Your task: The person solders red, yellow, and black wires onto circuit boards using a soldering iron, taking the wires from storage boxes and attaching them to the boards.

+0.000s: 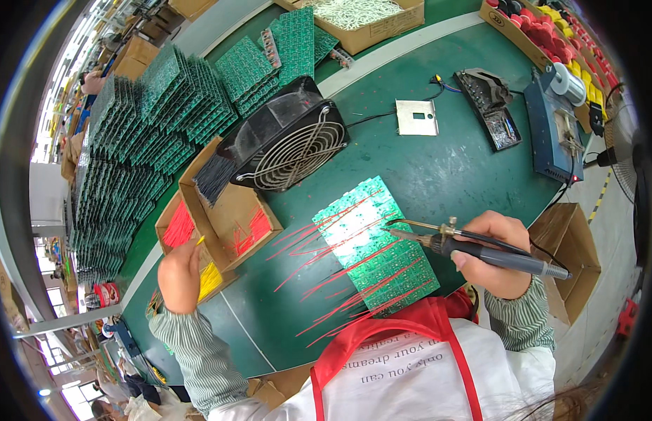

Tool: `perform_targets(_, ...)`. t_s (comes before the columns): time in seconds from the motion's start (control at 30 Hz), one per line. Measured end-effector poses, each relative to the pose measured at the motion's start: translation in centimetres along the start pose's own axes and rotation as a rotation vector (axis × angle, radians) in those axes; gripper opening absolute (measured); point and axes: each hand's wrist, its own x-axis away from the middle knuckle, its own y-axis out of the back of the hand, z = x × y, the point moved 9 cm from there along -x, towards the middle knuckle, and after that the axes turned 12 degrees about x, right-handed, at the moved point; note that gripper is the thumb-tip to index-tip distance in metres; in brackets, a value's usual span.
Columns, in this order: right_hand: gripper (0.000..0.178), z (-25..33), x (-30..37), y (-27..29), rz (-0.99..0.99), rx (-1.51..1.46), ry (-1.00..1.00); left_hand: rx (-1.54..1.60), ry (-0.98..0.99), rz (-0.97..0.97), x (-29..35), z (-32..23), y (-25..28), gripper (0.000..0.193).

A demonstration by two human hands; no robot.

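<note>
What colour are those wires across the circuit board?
Red wires, best seen in the head view.

We have a flat green circuit board lying on the table, its long sides running from eleven to five o'clock, with bright glare over the upper part. Thin red wires lie across it in rows, their loose ends reaching past its edge toward eight o'clock. At the board's three o'clock, our right hand grips a dark soldering iron, its tip toward nine to ten o'clock over the board; contact is unclear. Toward nine o'clock, our left hand pinches a yellow wire, beside boxed yellow wires.
</note>
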Motion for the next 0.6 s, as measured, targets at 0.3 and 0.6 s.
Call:
perform_targets(0.3, 0.016, 1.6, -1.9, -1.5, 0.022, -0.04, 0.106, 0.636, -0.178, 0.225, -1.9, -16.3, -6.0, 0.012)
perform_targets(0.6, 0.018, 0.2, -2.9, -3.9, 0.107, -0.079, 0.002, 0.732, -0.11, 0.281, -4.0, -15.1, -9.7, 0.014)
